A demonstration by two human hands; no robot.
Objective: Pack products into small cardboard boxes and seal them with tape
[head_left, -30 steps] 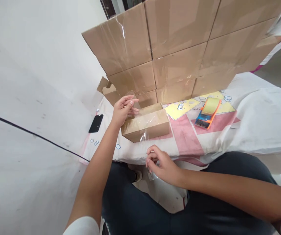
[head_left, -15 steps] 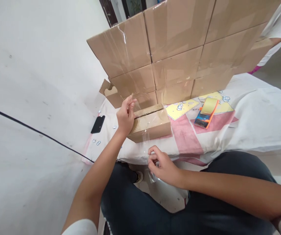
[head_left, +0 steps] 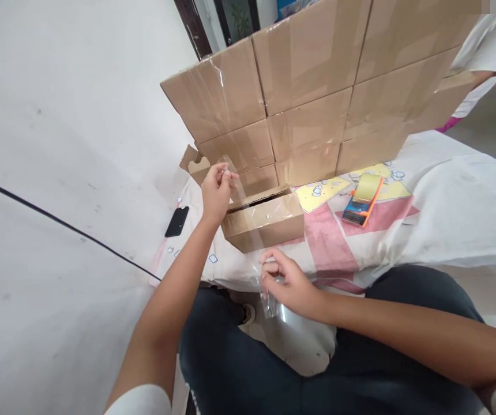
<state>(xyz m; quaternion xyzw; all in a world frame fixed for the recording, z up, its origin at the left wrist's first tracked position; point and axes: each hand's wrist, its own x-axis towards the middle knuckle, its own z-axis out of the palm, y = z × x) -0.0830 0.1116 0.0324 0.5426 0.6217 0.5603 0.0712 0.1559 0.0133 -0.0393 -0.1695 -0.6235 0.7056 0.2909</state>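
Observation:
A strip of clear packing tape (head_left: 255, 237) runs slantwise across the top and near side of a small cardboard box (head_left: 276, 231). Behind the box's left end, my left hand (head_left: 217, 193) pinches the far end of that strip, held up off the cardboard. My right hand (head_left: 289, 285), fingers curled, grips the near end in front of the table edge, and a loose tail of tape dangles below it. Along the top of the box a dark gap shows beside a raised flap (head_left: 259, 197).
Behind stands a wall of stacked taped cartons (head_left: 311, 109). A tape dispenser (head_left: 363, 200) lies on the cloth-covered table (head_left: 455, 202) at right. A black phone-like object (head_left: 177, 222) and an open carton (head_left: 196, 164) are at left, near the white wall. Another person's sleeve (head_left: 492, 43) shows at upper right.
My left hand has shifted slightly left and up with its end of the tape. The small box has turned a little, and its top gap looks wider. My right hand has barely moved.

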